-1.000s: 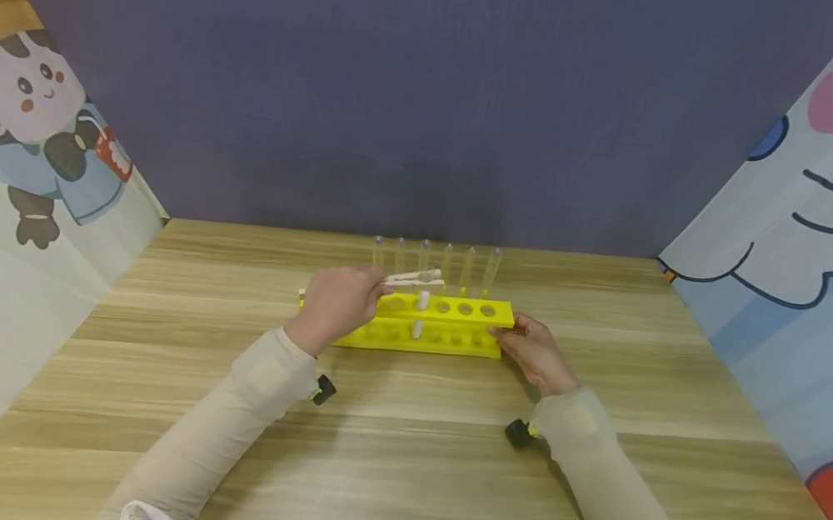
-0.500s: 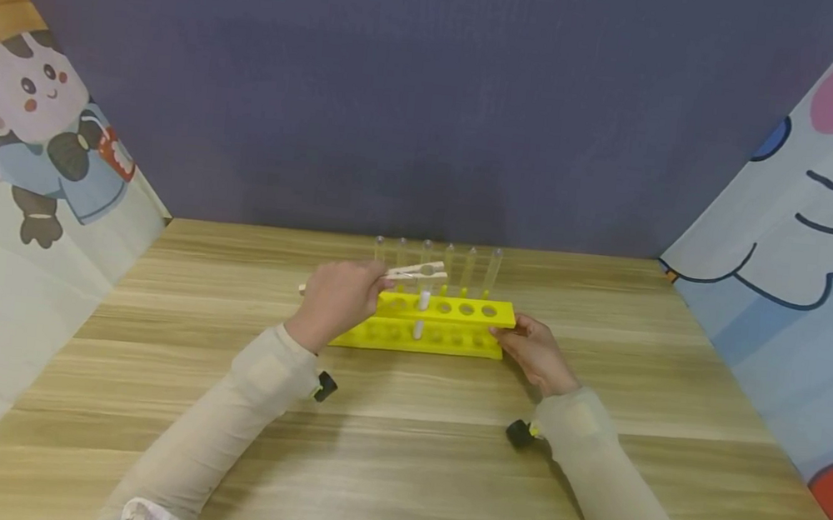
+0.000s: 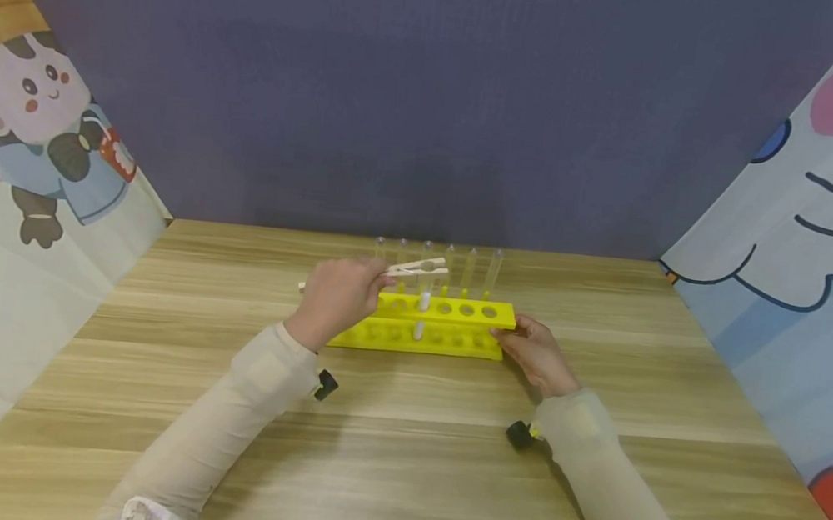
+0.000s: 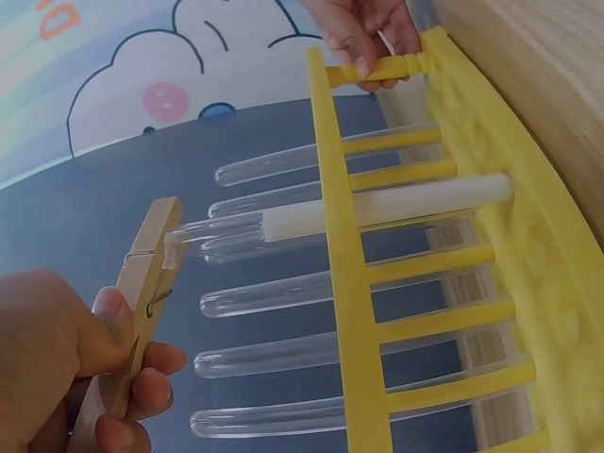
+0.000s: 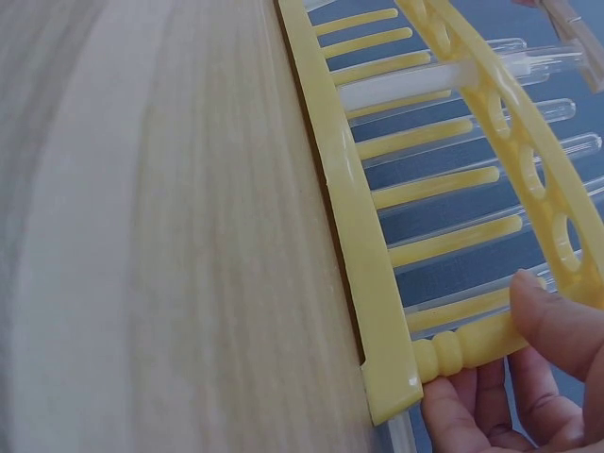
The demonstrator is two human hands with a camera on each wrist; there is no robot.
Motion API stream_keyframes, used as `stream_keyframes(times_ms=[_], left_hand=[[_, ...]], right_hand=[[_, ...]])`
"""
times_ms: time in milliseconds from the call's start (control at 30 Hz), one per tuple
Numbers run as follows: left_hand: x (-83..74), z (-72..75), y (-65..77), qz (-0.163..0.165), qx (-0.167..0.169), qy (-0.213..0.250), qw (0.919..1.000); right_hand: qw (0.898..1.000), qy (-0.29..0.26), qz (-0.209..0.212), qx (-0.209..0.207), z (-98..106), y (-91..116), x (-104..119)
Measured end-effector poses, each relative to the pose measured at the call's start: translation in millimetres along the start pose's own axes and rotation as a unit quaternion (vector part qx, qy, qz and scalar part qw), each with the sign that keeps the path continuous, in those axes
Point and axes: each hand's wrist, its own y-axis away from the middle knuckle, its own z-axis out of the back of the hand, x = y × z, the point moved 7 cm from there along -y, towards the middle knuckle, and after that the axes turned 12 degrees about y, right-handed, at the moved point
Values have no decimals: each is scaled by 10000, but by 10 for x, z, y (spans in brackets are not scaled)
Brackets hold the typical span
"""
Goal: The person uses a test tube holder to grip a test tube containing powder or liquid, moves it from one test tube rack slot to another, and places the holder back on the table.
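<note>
My left hand (image 3: 341, 299) grips a wooden test tube clamp (image 4: 142, 274) by its handle end. In the left wrist view, the clamp's tip is right at the mouth of a clear test tube (image 4: 377, 206) with white contents in its lower part. This tube stands upright in a middle hole of the yellow test tube rack (image 3: 453, 350). At the rack's right end my right hand (image 3: 539, 355) holds the end post (image 5: 486, 342), thumb on one side and fingers on the other. Part of the rack's left end is hidden behind my left hand.
Behind the front holes, several clear test tubes (image 4: 269, 293) sit upside down over the rack's yellow pegs (image 4: 434, 264). The wooden table (image 3: 412, 460) ends at a dark blue panel (image 3: 429, 127), with cartoon-printed walls left and right.
The clamp in my left hand has risen slightly along the tube's top. The tube with white contents and the rack stay where they were; my right hand keeps its hold.
</note>
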Motion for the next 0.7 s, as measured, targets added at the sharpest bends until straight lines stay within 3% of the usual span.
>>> stream_keyframes(times_ms=[700], left_hand=[[18, 17, -15, -29, -171, 28, 9998]], right_hand=[[10000, 24, -17, 40, 15, -22, -25]])
